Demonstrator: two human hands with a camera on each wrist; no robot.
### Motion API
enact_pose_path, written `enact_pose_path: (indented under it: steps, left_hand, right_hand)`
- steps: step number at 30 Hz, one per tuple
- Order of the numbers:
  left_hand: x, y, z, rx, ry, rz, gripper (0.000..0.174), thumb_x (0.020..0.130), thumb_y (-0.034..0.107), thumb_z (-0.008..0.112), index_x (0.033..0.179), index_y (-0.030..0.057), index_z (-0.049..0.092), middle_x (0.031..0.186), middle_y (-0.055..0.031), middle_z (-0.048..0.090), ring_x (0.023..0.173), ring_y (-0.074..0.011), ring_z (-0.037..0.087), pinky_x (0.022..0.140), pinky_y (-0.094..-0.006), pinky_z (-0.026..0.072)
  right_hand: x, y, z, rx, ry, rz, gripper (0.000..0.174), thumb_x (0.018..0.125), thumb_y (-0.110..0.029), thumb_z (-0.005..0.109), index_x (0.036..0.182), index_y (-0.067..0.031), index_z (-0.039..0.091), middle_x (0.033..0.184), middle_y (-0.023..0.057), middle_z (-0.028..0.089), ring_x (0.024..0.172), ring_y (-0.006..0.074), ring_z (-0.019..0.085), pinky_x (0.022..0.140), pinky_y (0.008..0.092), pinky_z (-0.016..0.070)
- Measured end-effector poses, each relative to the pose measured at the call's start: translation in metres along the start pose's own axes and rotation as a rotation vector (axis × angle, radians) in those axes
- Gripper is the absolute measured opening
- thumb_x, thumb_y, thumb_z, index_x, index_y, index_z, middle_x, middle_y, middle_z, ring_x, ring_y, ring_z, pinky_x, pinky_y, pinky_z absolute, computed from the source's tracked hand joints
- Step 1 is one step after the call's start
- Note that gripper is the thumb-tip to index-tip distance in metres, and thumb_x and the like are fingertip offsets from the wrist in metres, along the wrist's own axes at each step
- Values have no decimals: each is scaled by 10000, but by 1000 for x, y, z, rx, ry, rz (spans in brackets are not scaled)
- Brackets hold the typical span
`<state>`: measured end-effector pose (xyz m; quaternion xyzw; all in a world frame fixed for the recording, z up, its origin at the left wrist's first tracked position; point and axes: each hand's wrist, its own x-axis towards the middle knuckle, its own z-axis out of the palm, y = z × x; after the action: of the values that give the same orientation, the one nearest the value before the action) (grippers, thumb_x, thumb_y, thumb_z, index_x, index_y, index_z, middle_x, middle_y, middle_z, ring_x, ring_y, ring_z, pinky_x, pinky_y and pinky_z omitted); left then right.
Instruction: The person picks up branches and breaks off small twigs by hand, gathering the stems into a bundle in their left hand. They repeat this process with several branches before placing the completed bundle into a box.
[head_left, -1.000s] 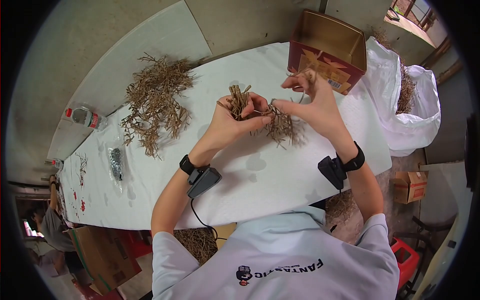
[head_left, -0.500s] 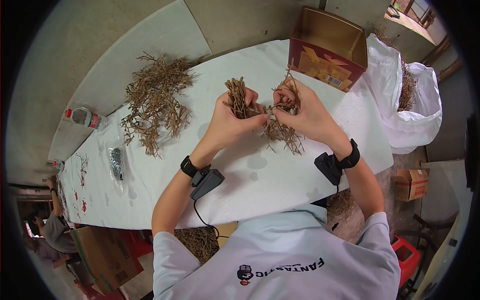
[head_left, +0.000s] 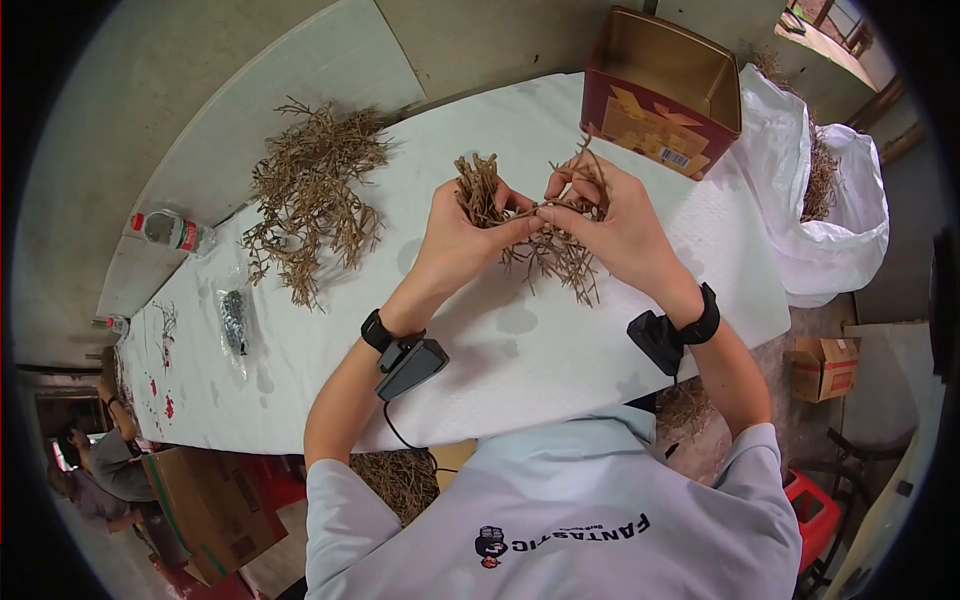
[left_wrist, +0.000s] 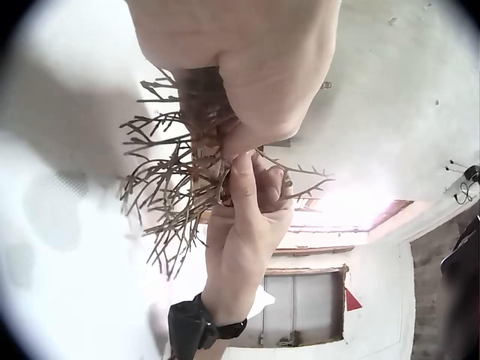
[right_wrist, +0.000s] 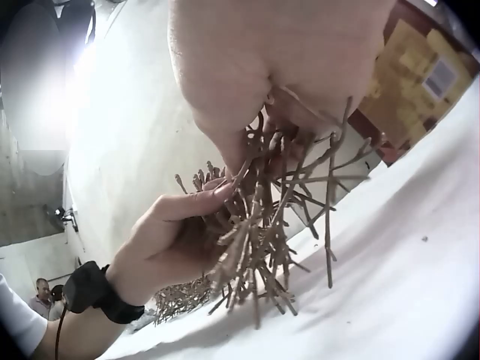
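Observation:
A bundle of dry, branching brown twigs (head_left: 480,190) is gripped in my left hand (head_left: 455,245), its thick ends sticking up past the fingers. Its thin, forked tips (head_left: 562,262) fan out below the hands over the white-covered table (head_left: 600,350). My right hand (head_left: 625,225) pinches a twig (right_wrist: 259,135) at the bundle's middle, fingers curled, with loose sprigs rising beside them. Both thumb tips come together there, as the left wrist view shows, with forked tips (left_wrist: 161,180) spreading to one side. The palms hide part of the bundle.
A loose heap of twigs (head_left: 315,195) lies on the table's left, near a plastic bottle (head_left: 172,233) and a clear packet (head_left: 233,322). At the back right stands a red and gold tin box (head_left: 660,130), next to a white sack (head_left: 845,225) holding twigs.
My right hand came down and left from beside the tin box to the bundle, its fingers curling in around twigs. My left hand has kept its grip nearly in place.

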<state>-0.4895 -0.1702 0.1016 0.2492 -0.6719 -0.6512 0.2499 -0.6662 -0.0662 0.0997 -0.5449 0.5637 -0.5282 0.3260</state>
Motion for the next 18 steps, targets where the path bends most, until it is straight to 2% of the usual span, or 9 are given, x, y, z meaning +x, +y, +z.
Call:
enact_pose_path:
  steps: [1, 4, 6, 9, 10, 12, 14, 18]
  left_hand:
    - [0, 2, 1, -1, 4, 9, 337, 830, -18, 763, 794, 61, 437, 935, -74, 674, 819, -78, 612, 682, -255, 523]
    - [-1, 3, -1, 34, -7, 62, 316, 839, -15, 754, 799, 57, 450, 888, -42, 650, 782, -71, 585, 660, -248, 501]
    - [-2, 2, -3, 101, -41, 157, 289, 849, -13, 744, 811, 55, 466, 841, -9, 618, 742, -66, 550, 636, -242, 475]
    - [-6, 13, -4, 90, -89, 151, 267, 853, -5, 741, 825, 47, 480, 805, 0, 584, 716, -68, 510, 620, -247, 452]
    - [-7, 16, -5, 84, -114, 149, 257, 855, -1, 739, 833, 44, 487, 787, 4, 567, 703, -70, 490, 612, -250, 440]
    - [-8, 18, -10, 167, -131, 185, 254, 847, -5, 738, 835, 38, 488, 783, -11, 568, 694, -84, 489, 612, -260, 441]
    - [-8, 21, -15, 333, -164, 264, 249, 830, -14, 734, 841, 27, 489, 774, -41, 572, 675, -113, 486, 613, -282, 442]
    - [-10, 29, -17, 478, -206, 263, 244, 795, -28, 729, 858, 8, 496, 761, -86, 559, 663, -175, 480, 630, -303, 446]
  right_hand:
    - [0, -2, -1, 1, -1, 0, 215, 882, 7, 696, 1030, 28, 542, 912, 54, 624, 800, 62, 578, 763, 243, 500]
    - [2, -5, -6, -142, -42, -27, 181, 893, -10, 689, 897, 13, 509, 842, 30, 587, 765, 56, 542, 719, 241, 483]
    - [1, -12, -9, -129, -70, -3, 208, 895, -17, 688, 864, 0, 483, 817, 17, 562, 752, 55, 527, 701, 241, 472]
    - [1, -20, -13, -105, -121, 46, 273, 898, -31, 686, 799, -25, 432, 768, -10, 512, 726, 52, 495, 665, 239, 450]
    - [1, -20, -14, -10, -173, 95, 276, 893, -34, 685, 794, -31, 427, 753, -19, 486, 716, 50, 486, 654, 236, 440]
    - [0, -21, -13, 184, -277, 197, 283, 883, -41, 682, 784, -43, 416, 723, -39, 434, 698, 47, 468, 632, 231, 419]
    - [-1, -19, -14, 167, -331, 209, 274, 877, -42, 679, 779, -46, 423, 714, -44, 425, 690, 44, 459, 629, 228, 415]
    - [1, -12, -16, 101, -471, 228, 254, 859, -45, 670, 764, -54, 435, 690, -52, 406, 667, 37, 435, 620, 221, 404]
